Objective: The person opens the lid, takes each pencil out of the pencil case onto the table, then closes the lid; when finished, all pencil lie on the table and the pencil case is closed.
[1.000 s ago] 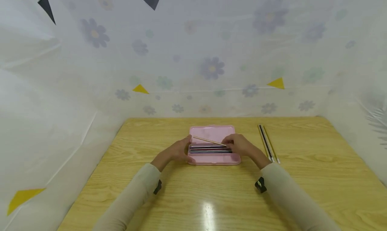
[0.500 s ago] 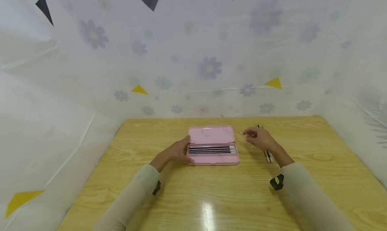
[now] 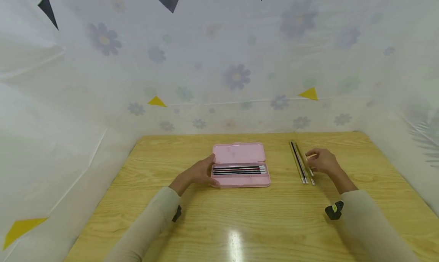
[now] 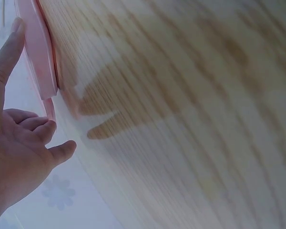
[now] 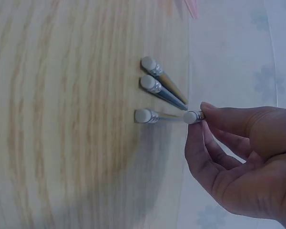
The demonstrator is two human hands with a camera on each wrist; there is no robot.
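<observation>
An open pink pencil case (image 3: 239, 153) lies mid-table with several dark pencils (image 3: 239, 170) in its tray. My left hand (image 3: 202, 173) rests against the case's left end. In the left wrist view its thumb (image 4: 8, 50) lies straight along the pink case edge (image 4: 38, 62) and the other fingers are loosely curled, holding nothing. My right hand (image 3: 315, 161) is to the right of the case and pinches a pencil (image 5: 192, 116) by its eraser end. It holds it just above three pencils (image 5: 150, 86) lying side by side on the table, which also show as a row of pencils (image 3: 299, 163) in the head view.
The wooden table (image 3: 240, 220) is enclosed on three sides by a white flower-printed sheet (image 3: 236, 75) with paper triangles on it. Bare wood lies in front of the case and to the far right of the loose pencils.
My right hand lifted a light pencil from over the case and carried it right to the row of pencils on the table. The left hand stayed at the case's left end.
</observation>
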